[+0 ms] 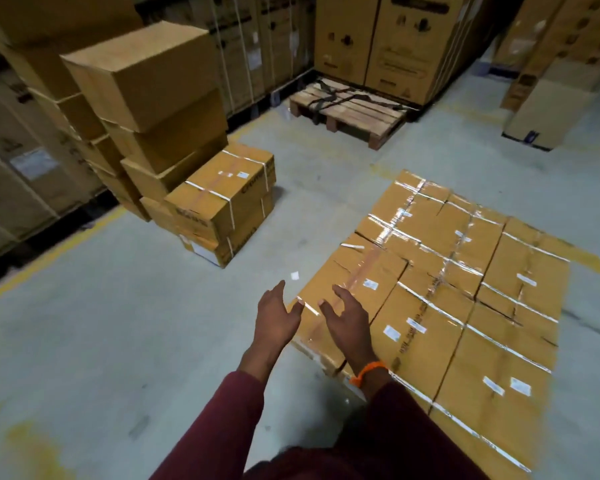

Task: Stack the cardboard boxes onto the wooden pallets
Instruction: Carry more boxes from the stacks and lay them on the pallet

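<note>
Box layer [465, 289]: taped cardboard boxes in a flat grid, right of centre.
Box pile [222, 202]: stacked at left.
Wooden pallet [354, 110]: far back, straps across it.
Right hand [347, 320]: fingers spread, empty, over the layer's near-left box.
Left hand [276, 317]: spread, empty, beside that corner.

Both arms reach forward and down from the bottom of the view, side by side and close together, each covered to just short of the wrist by a maroon sleeve [227, 424]. The left hand [277, 318] is held with its back to the camera, fingers loosely straightened and pointing ahead, thumb angled inward toward the other hand. The right hand [347, 322] mirrors it, fingers relaxed and slightly bent, thumb turned toward the left hand with a narrow gap between the two thumbs, and an orange band [368, 370] circles its wrist.
</note>
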A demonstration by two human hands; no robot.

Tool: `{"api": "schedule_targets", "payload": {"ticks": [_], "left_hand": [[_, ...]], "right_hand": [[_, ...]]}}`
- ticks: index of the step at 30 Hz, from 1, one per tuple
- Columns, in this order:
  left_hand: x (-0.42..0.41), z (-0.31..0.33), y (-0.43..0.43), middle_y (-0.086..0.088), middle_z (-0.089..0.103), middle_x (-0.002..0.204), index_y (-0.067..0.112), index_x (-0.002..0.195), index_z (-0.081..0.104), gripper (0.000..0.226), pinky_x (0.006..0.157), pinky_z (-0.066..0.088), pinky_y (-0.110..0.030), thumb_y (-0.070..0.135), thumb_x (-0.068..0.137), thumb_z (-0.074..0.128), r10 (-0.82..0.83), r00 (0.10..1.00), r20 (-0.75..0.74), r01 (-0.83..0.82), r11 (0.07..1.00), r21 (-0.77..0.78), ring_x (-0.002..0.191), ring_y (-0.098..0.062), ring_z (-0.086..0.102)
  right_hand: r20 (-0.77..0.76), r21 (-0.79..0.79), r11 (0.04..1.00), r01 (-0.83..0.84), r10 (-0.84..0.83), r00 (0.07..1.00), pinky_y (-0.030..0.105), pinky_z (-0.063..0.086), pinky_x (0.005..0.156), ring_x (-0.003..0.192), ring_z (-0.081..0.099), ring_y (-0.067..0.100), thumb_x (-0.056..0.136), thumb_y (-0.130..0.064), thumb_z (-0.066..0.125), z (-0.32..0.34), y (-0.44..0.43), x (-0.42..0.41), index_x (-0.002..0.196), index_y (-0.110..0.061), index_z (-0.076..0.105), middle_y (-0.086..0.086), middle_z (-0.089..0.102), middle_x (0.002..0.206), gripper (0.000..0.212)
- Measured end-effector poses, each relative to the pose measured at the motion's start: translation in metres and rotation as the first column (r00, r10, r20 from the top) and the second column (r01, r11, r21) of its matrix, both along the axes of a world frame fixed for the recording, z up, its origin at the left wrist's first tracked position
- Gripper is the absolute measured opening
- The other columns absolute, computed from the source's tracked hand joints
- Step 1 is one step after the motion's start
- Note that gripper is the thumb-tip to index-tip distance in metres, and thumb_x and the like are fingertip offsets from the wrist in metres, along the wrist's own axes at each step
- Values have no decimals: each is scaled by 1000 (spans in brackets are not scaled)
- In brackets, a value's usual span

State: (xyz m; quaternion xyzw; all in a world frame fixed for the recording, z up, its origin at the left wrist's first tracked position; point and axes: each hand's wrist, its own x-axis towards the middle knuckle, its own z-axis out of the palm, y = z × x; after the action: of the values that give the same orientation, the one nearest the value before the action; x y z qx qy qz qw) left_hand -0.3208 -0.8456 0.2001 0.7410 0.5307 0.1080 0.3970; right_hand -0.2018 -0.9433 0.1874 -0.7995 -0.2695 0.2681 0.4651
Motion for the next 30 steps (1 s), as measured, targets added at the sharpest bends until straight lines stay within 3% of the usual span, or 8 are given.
{"api": "schedule_targets", "payload": {"ticks": [11, 18, 23, 27, 30], "left_hand": [[-20, -11, 223, -2, 37, 162, 21, 156, 35, 66, 119, 29, -38, 44, 99, 59, -58, 997, -59, 59, 998, 10, 150, -23, 33], [-34, 10, 419, -3, 48, 154, 17, 151, 45, 61, 109, 40, -34, 39, 97, 64, -65, 989, -131, 67, 998, 14, 138, -25, 49], [-41, 17, 536, -3, 53, 151, 16, 148, 49, 56, 105, 40, -30, 34, 98, 64, -45, 988, -145, 41, 999, -33, 136, -25, 51], [-29, -16, 632, -2, 47, 155, 19, 152, 42, 64, 113, 39, -37, 39, 96, 65, -72, 978, -194, 43, 988, -148, 140, -25, 48], [-11, -52, 710, -5, 51, 152, 18, 151, 44, 62, 110, 40, -33, 34, 96, 67, -110, 977, -181, 70, 974, -214, 138, -26, 49]], "right_hand": [[-9, 0, 999, -53, 53, 999, 41, 44, 112, 134, 53, 21, 95, -34, 70, -11, 259, -21, 138, -15, 61, 4, 60, 143, 48], [-127, -28, 996, -82, 78, 989, 33, 41, 110, 134, 53, 24, 96, -30, 69, -17, 473, -22, 137, -12, 61, 7, 61, 142, 46], [-212, -69, 985, -161, 143, 967, 28, 41, 104, 132, 55, 21, 95, -31, 70, -15, 577, -30, 138, -16, 61, 4, 62, 141, 47], [-283, -151, 985, -82, 36, 958, 32, 44, 107, 129, 56, 20, 93, -32, 72, -45, 639, -10, 138, -18, 60, 2, 61, 141, 48], [-290, -256, 967, -7, -70, 954, 40, 43, 112, 131, 55, 21, 92, -38, 73, -84, 687, 10, 142, -14, 57, 5, 59, 144, 58]]}}
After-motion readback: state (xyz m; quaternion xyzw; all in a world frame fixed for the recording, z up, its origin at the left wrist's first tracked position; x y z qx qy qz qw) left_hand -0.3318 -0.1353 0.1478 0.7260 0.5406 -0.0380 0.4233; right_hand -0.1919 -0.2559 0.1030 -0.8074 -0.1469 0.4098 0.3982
